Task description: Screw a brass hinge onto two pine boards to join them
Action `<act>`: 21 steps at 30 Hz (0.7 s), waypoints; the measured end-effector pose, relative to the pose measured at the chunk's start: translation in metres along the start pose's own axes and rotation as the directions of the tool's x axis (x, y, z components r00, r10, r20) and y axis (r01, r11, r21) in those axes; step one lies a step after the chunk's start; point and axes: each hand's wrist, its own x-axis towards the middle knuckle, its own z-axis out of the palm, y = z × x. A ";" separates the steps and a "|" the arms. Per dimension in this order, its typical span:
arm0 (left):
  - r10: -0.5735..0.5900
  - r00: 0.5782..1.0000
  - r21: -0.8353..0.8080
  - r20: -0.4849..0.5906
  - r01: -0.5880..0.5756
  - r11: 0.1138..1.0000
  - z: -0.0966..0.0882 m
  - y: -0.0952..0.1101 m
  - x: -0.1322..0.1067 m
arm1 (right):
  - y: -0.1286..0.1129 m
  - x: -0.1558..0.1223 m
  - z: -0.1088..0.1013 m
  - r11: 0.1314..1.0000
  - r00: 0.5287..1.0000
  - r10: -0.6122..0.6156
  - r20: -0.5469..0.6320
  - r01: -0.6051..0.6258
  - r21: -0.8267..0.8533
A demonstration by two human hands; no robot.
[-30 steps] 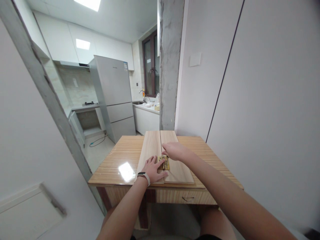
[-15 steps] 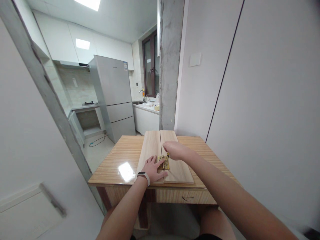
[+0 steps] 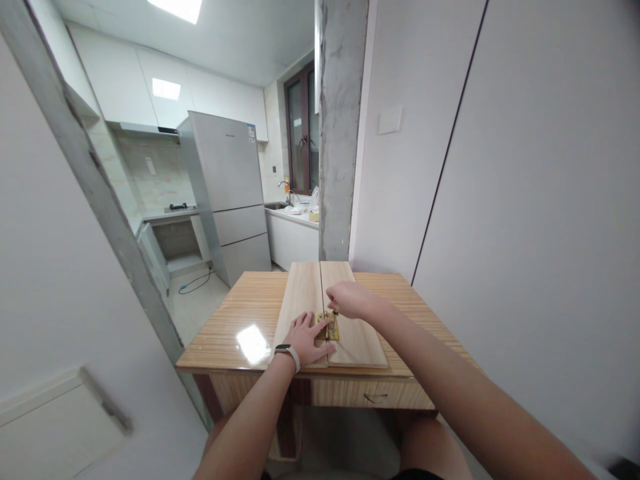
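Note:
Two pale wooden boards [image 3: 300,293] lie side by side on the table, with a narrow seam between them. Across the seam near their front end sits a brass hinge [image 3: 334,331]. My left hand [image 3: 307,339], wearing a wristband, rests flat with fingers spread over the left board, its fingertips reaching the hinge. Above the hinge's right leaf, my right hand [image 3: 350,300] is closed in a fist around a screwdriver [image 3: 336,312]. Most of the handle is hidden in the fist; the short visible part points down at the hinge. The tip is too small to make out.
The wood-grain table [image 3: 225,327] has a drawer [image 3: 373,393] at its front. A grey pillar [image 3: 340,147] and a white wall [image 3: 525,167] stand beyond it on the right. Back left are a fridge [image 3: 233,167] and a sink counter [image 3: 293,230].
My right fist has turned slightly around the screwdriver above the hinge. My left hand and the boards stay where they were.

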 end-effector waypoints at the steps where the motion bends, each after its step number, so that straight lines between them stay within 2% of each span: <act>1: -0.002 1.000 -0.001 0.001 0.002 1.000 0.000 0.000 0.000 | -0.001 0.000 0.002 1.000 1.000 0.017 -0.002 -0.017 -0.002; 8: -0.003 1.000 0.000 0.009 0.003 1.000 -0.003 0.002 -0.001 | -0.006 -0.003 0.008 0.999 1.000 0.030 -0.008 -0.029 0.043; 13: -0.001 1.000 0.005 0.017 0.001 1.000 -0.003 0.002 -0.001 | -0.006 -0.004 0.005 0.995 0.999 -0.035 0.013 0.034 0.099; 21: 0.003 1.000 -0.003 0.000 -0.003 1.000 -0.002 0.002 -0.001 | -0.004 -0.005 0.001 0.997 0.997 -0.070 -0.037 0.071 0.011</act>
